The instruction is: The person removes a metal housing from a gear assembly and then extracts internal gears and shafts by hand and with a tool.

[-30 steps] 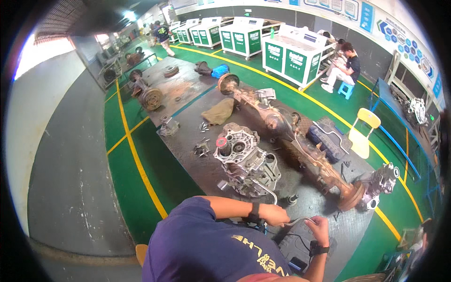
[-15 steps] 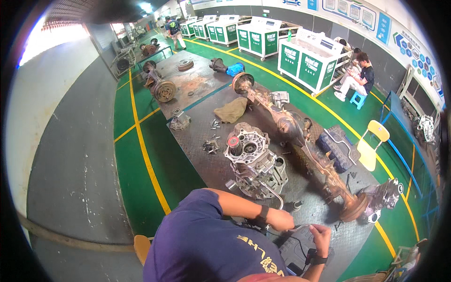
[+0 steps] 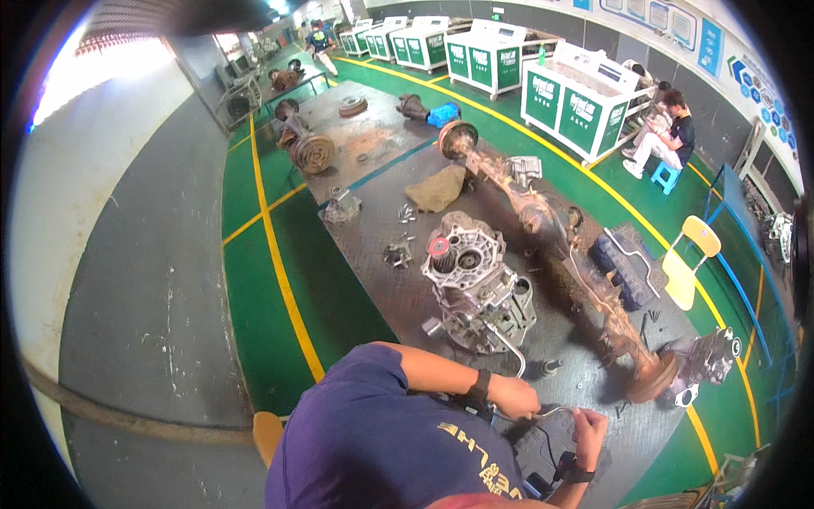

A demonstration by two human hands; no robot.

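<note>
My left hand [image 3: 514,397] is closed at the near edge of the metal-topped bench. My right hand [image 3: 588,436] is closed a little to its right. A thin, curved silvery piece [image 3: 555,410], like a bent rod, runs between them with an end in each hand's fingers; its exact kind is not clear. Beneath my hands are a black cable [image 3: 547,441] and a dark case, partly hidden by my body. Just beyond my left forearm stands a gearbox [image 3: 475,297] with its housing open and gears showing. A bent metal bar [image 3: 509,346] leans at its near side.
A long rusty axle [image 3: 543,222] lies across the bench [image 3: 386,293], with a dark toolbox [image 3: 629,267] beyond it. Small metal parts [image 3: 398,250] and a brown cloth [image 3: 437,188] lie past the gearbox. A yellow chair [image 3: 682,284] and seated people [image 3: 670,136] are at the right.
The whole view has shifted slightly, so the bench and gearbox sit further right and lower. Both hands keep hold of the curved piece, which shows a little more between them.
</note>
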